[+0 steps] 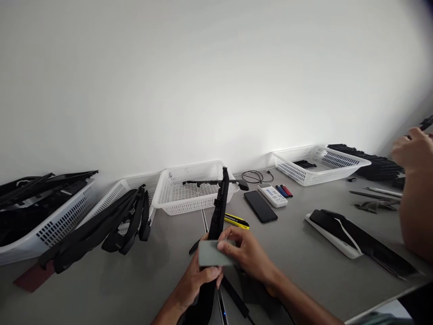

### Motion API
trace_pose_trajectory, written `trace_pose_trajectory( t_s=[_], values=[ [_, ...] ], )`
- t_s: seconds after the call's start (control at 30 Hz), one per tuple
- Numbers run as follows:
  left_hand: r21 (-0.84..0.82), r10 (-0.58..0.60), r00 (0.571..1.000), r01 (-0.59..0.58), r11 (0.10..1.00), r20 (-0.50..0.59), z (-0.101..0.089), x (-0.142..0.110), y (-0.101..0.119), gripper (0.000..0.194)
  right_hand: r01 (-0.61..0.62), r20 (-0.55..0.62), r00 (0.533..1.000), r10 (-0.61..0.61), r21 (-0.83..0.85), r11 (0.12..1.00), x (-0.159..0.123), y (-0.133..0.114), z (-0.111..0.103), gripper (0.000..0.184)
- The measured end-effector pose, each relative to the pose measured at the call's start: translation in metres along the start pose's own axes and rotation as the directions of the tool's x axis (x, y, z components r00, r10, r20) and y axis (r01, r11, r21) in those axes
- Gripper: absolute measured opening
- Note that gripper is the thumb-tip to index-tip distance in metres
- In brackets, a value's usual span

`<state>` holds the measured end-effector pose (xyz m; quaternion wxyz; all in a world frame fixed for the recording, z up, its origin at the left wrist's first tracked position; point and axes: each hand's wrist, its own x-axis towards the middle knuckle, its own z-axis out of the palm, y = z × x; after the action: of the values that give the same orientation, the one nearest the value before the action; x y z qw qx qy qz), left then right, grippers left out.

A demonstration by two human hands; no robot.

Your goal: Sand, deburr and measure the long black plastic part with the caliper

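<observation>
My left hand (pixel 189 284) is closed around a long black plastic trim piece (pixel 218 214), which stands tilted up and away from me. My right hand (pixel 252 257) pinches a flat grey-green rectangular pad (pixel 210 254) between thumb and fingers. The pad lies across the front of the trim piece, just above my left thumb, and hides part of it. Below the hands, a thin black strip (pixel 235 295) rests on the table. Just beyond my right hand lies a yellow utility knife (pixel 237 221).
White baskets (pixel 184 208) line the wall; black trim parts (pixel 91 230) spill over those at left. A phone (pixel 260 206), a white box-shaped device (pixel 272 195) and a cable (pixel 253 176) lie centre-right. Farther right are a black-and-white part (pixel 352 239) and another person's hand (pixel 414 149).
</observation>
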<state>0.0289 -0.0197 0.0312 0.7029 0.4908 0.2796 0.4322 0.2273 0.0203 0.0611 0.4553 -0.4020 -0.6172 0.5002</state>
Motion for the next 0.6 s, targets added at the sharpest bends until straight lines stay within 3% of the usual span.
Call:
trace_pose_trajectory(
  t_s=[0.1, 0.23, 0.33, 0.37, 0.47, 0.5, 0.6],
  values=[
    [-0.004, 0.002, 0.999, -0.002, 1.0, -0.045, 0.001, 0.002, 0.003, 0.07, -0.006, -0.213, 0.977, 0.001, -0.026, 1.0, 0.002, 0.004, -0.005, 0.052],
    [0.034, -0.003, 0.993, 0.007, 0.999, -0.121, 0.002, 0.004, 0.006, 0.054, 0.01, -0.113, 0.994, -0.013, -0.027, 1.0, 0.005, 0.004, -0.01, 0.05],
    [0.044, -0.037, 0.989, 0.044, 0.998, -0.146, 0.003, 0.003, 0.006, 0.058, 0.008, -0.281, 0.959, -0.023, -0.057, 0.998, 0.008, 0.002, -0.013, 0.053],
    [0.05, -0.048, 0.989, 0.055, 0.997, -0.14, 0.003, 0.003, 0.005, 0.059, 0.014, -0.289, 0.957, -0.028, -0.051, 0.999, 0.01, 0.001, -0.014, 0.053],
    [0.06, -0.048, 0.993, 0.055, 0.997, -0.111, 0.002, 0.002, 0.002, 0.06, 0.005, -0.11, 0.994, -0.009, -0.038, 0.999, 0.014, -0.001, -0.015, 0.054],
    [0.059, -0.041, 0.993, 0.048, 0.997, -0.107, 0.002, 0.003, 0.002, 0.06, -0.01, -0.114, 0.994, 0.005, -0.047, 0.999, 0.015, -0.001, -0.015, 0.055],
    [0.045, -0.014, 0.995, 0.018, 0.999, -0.098, 0.002, 0.003, 0.002, 0.058, -0.027, -0.303, 0.953, 0.012, -0.044, 0.999, 0.015, -0.002, -0.015, 0.058]
  ],
)
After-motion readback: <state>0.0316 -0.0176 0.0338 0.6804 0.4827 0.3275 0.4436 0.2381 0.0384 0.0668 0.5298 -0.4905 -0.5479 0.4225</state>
